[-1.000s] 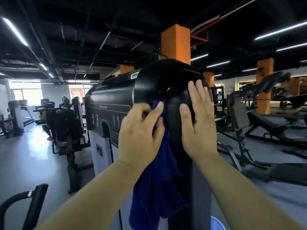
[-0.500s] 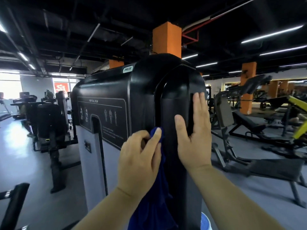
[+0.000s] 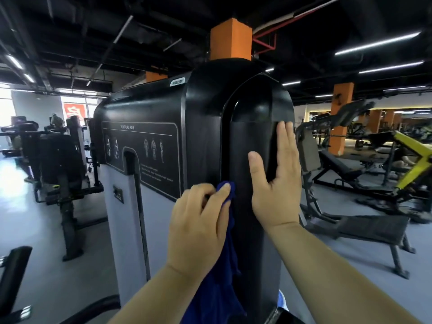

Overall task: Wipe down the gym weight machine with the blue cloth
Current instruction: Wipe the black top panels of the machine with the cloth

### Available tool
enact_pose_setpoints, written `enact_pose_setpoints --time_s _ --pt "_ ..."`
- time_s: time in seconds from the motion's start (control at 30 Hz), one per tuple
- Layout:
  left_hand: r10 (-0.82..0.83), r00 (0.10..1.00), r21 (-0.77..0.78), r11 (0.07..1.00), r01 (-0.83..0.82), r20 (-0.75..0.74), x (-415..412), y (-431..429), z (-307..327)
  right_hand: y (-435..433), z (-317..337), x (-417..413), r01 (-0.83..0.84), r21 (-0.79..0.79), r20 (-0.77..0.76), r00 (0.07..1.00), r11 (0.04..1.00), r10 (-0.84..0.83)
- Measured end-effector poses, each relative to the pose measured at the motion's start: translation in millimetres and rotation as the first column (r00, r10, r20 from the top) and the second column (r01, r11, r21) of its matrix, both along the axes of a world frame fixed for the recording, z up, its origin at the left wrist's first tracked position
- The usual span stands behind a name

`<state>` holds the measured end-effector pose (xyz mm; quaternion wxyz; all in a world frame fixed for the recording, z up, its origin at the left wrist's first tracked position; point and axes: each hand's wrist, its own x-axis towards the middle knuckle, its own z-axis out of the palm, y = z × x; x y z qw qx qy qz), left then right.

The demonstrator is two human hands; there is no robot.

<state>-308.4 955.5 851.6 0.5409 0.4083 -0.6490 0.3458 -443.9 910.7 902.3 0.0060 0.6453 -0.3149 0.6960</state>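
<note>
Gripping the blue cloth (image 3: pixel 225 274) in curled fingers, the left hand (image 3: pixel 198 228) holds its bunched upper end against the front edge of the gym weight machine (image 3: pixel 203 127), about level with the lower border of the black side cover. The cloth is deep blue and soft-looking; a small fold peeks out above the fingertips, and the rest hangs straight down past the wrist, long axis vertical, its tail running out of the bottom of the view. Just beside it, the right hand (image 3: pixel 275 183) lies flat on the machine's front face, fingers straight and pointing up, thumb spread toward the cloth, holding nothing. The machine stands upright, a tall glossy black housing with a rounded top, its narrow front turned toward the person and its long side receding to the left. That side carries an instruction panel (image 3: pixel 149 155) headed "VERTICAL ROW" above a grey lower section. Behind it rises an orange pillar (image 3: pixel 231 39); a flat bench (image 3: pixel 374 228) stands on the grey floor to the right.
</note>
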Motion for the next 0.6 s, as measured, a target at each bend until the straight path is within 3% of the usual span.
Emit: enact_pose_setpoints --time_s 0.17,0.43,0.6 --pt "-0.031 0.986 -0.063 0.998 0.021 -0.162 -3.6 0.7 62.7 1.1 1.0 0.6 0.013 -0.008 -0.007 1.000 1.000 -0.013" --pt "0.049 0.999 -0.041 0.998 -0.048 0.011 -0.9 -4.2 -15.2 -0.1 -0.1 1.9 0.023 -0.013 0.018 1.000 1.000 -0.023" --pt "0.060 0.998 -0.074 0.995 -0.062 -0.037 -2.0 -0.8 20.4 0.7 -2.0 1.9 0.047 -0.013 0.005 0.999 0.999 -0.047"
